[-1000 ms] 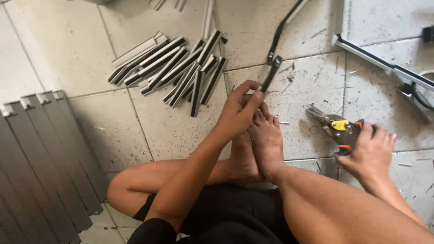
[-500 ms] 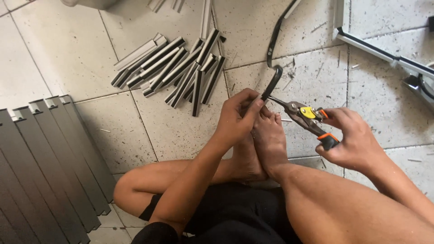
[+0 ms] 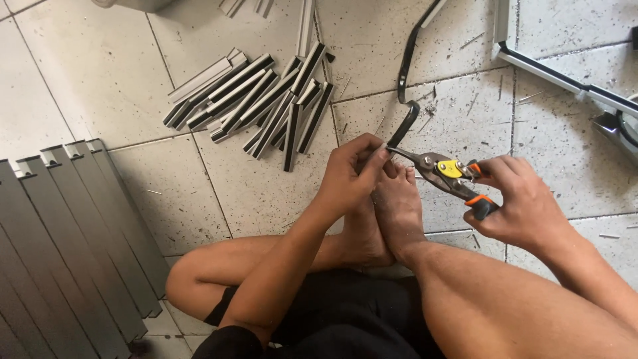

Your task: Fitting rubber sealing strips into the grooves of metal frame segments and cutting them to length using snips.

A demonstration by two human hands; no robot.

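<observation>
The dark metal strip (image 3: 403, 129) sits just above your feet on the tiled floor (image 3: 252, 193), your left hand (image 3: 349, 176) fingers pinching it. Your right hand (image 3: 522, 203) grips the orange-handled snips (image 3: 442, 171), blades at the strip. Cut pieces (image 3: 259, 103) lie nearby.

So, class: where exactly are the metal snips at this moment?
In the head view, the snips sit right of centre, gripped in the right hand, blades pointing left at the black strip held by the left hand, above the feet.
</observation>
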